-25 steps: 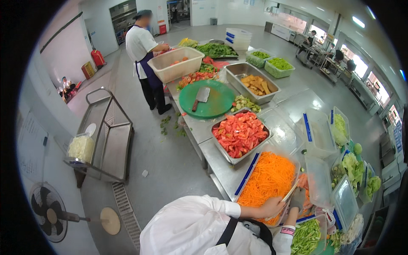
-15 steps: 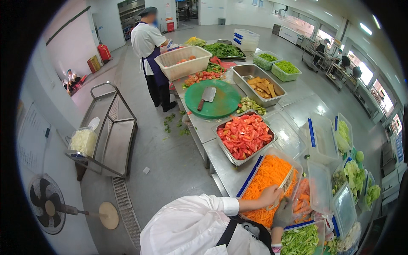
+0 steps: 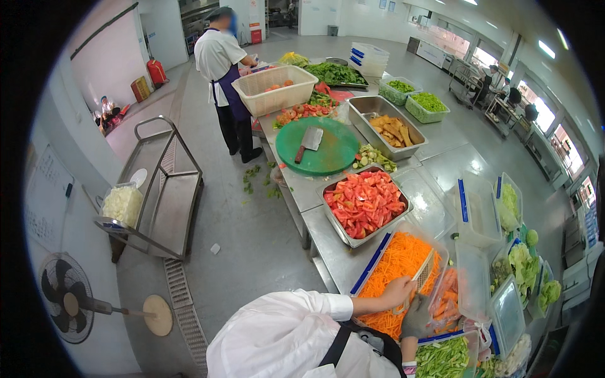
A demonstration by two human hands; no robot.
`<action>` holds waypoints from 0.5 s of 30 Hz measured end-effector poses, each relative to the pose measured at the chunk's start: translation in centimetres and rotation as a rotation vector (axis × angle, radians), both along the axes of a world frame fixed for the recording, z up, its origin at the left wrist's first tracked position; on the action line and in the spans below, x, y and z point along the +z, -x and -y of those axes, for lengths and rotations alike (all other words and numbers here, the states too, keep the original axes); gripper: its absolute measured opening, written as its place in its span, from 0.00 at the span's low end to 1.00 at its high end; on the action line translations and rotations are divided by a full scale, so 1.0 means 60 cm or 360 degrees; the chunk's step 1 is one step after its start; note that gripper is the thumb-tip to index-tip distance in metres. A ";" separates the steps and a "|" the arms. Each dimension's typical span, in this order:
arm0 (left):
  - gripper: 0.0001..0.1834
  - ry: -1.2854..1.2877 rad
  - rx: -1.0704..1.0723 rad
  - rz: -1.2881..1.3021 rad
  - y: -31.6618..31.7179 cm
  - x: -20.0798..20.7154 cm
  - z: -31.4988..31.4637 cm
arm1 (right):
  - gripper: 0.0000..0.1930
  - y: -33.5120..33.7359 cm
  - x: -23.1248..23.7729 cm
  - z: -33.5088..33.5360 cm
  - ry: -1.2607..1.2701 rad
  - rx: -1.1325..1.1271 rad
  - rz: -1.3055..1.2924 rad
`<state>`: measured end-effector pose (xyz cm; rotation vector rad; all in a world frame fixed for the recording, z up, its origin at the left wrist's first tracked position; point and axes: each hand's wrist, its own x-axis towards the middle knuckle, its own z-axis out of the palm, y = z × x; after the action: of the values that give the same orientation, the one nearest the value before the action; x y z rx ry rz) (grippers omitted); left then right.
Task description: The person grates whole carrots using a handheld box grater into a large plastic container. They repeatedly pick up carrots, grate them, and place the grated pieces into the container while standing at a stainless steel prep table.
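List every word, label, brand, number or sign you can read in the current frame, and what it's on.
No text can be read with certainty.
Wall board at left: rows of writing, too small and faint to read.
Notice beside the doorway: too small to read.
Papers on the far wall: too small and blurred.
Grater in the left hand: no lettering visible.
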<state>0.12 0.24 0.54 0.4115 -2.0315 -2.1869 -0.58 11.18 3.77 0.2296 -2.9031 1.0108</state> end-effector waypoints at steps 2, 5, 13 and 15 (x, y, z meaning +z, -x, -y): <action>0.18 -0.0077 -0.0069 0.0064 -0.022 0.041 -0.003 | 0.16 -0.018 0.032 0.023 -0.0097 -0.0104 0.0111; 0.18 0.0146 -0.0136 -0.0055 -0.042 0.018 -0.036 | 0.16 0.102 -0.007 -0.009 0.0028 -0.0257 0.0246; 0.17 0.0184 0.0056 -0.0192 0.001 0.002 -0.015 | 0.16 0.057 -0.038 -0.026 0.0194 -0.0034 0.0061; 0.16 0.0141 0.0045 -0.0131 0.004 -0.008 -0.010 | 0.16 0.032 -0.015 0.009 0.0091 -0.0197 0.0050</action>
<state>-0.14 0.87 0.07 0.3318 -2.0569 -2.0531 -2.49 10.63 2.85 0.0306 -2.8691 1.0843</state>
